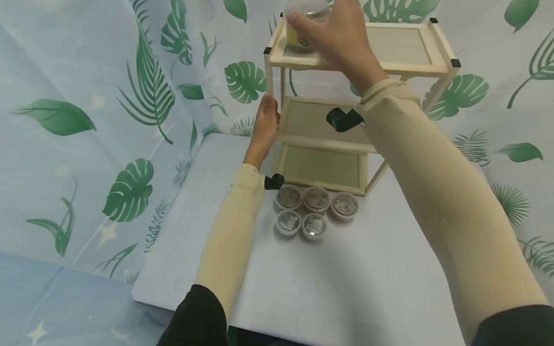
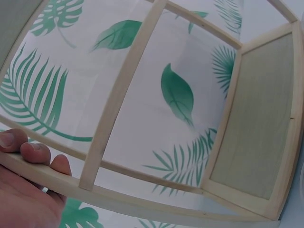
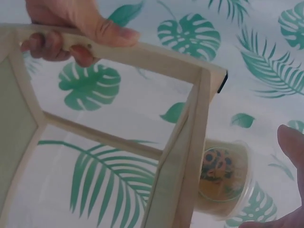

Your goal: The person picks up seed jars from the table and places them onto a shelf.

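Note:
A light wooden three-tier shelf (image 1: pixel 320 142) stands on the white table, its panels greenish. My left hand (image 1: pixel 265 126) grips its front left post, fingers curled round the wood (image 2: pixel 33 164). On the left end of the top tier is a clear round lidded tub (image 3: pixel 223 178) with yellowish contents or label and a printed picture. Above it, my right hand (image 1: pixel 339 41) spreads thumb and fingers by the lid; the right wrist view shows a gap between this hand (image 3: pixel 289 199) and the tub.
Several small round lidded tubs (image 1: pixel 314 226) stand in two rows on the white table (image 1: pixel 346 293), just before the shelf's bottom tier. Leaf-printed cloth (image 1: pixel 143 120) hangs behind and to the left. A black wrist mount (image 1: pixel 344 119) sticks out from the right sleeve beside the middle tier.

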The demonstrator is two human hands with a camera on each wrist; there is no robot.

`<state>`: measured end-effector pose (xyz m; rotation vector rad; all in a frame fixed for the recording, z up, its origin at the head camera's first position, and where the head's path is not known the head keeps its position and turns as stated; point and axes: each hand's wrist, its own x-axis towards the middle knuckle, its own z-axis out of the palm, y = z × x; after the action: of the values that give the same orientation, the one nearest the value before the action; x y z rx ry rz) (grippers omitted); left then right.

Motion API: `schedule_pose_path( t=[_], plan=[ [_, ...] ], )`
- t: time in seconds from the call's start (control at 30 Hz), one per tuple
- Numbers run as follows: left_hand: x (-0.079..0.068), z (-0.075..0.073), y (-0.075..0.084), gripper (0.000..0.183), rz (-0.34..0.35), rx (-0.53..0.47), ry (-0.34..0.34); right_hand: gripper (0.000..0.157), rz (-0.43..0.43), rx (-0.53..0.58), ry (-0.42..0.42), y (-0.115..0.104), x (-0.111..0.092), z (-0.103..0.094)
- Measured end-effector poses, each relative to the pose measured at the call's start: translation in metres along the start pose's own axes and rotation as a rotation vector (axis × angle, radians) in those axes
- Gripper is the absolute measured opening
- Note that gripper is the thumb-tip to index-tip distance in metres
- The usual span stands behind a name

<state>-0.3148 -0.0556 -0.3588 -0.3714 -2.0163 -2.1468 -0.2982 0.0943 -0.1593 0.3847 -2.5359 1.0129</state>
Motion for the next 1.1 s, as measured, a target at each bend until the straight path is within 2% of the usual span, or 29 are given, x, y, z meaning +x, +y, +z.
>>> schedule_pose_path(
  t=[0.17,0.3,0.53,0.77,0.9,1.1],
  plan=[
    [0.002,-0.002,-0.003,0.044,0.009,-0.015,0.006,0.087,-0.084,-0.062,0.052,0.000,-0.010,-0.001],
    [0.002,-0.003,-0.005,0.048,0.006,-0.017,0.006,0.091,-0.114,-0.092,0.076,0.002,-0.022,-0.003],
    [0.002,-0.002,-0.002,0.042,-0.011,-0.028,0.014,0.090,-0.149,-0.036,0.123,0.005,-0.043,-0.009],
    [0.003,0.000,-0.001,0.039,-0.015,-0.034,0.015,0.083,-0.243,0.023,0.163,0.012,-0.064,-0.010],
    [0.003,0.001,-0.001,0.038,-0.010,-0.035,0.012,0.086,-0.179,0.061,0.159,0.012,-0.079,-0.008],
    [0.003,0.002,0.000,0.038,-0.021,-0.037,0.025,0.089,-0.040,0.139,0.138,0.014,-0.104,0.002]
  ],
)
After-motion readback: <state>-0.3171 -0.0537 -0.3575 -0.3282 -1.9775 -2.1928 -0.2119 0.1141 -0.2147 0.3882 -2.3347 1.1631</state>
